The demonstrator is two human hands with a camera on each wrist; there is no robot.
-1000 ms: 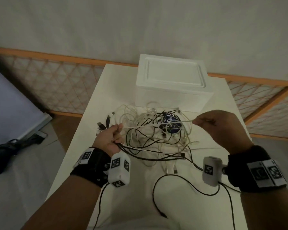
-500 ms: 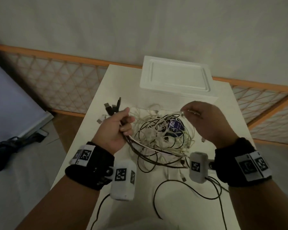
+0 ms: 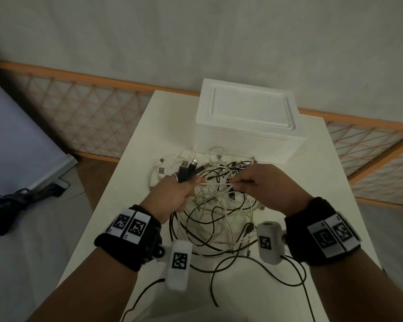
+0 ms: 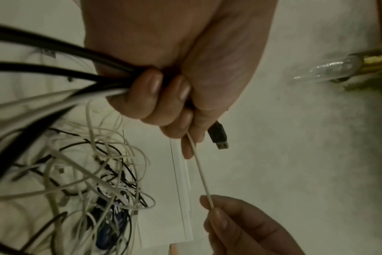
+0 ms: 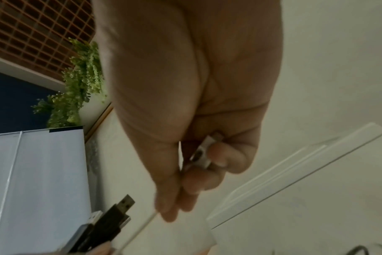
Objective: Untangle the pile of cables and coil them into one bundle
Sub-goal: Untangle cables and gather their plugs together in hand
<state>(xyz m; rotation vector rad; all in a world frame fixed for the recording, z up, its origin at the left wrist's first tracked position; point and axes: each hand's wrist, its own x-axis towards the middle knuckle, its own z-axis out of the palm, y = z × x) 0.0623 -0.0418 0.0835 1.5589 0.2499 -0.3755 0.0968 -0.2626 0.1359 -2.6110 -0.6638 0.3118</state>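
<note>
Hands [image 3: 175,194] [image 3: 263,184] pinch white cable [image 3: 216,183]; left grips plugs [image 3: 186,169].

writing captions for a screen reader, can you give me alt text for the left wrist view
The left hand grips a bunch of black and white cables, with a black USB plug poking out past its fingers. A thin white cable runs from it to the right hand, which pinches it, above a tangled cable pile on a white table.

Head: looks down over your forearms at the table [image 3: 135,145].
Wrists: close along each palm.
Shared: white cable [image 4: 202,174] between both your hands.
</note>
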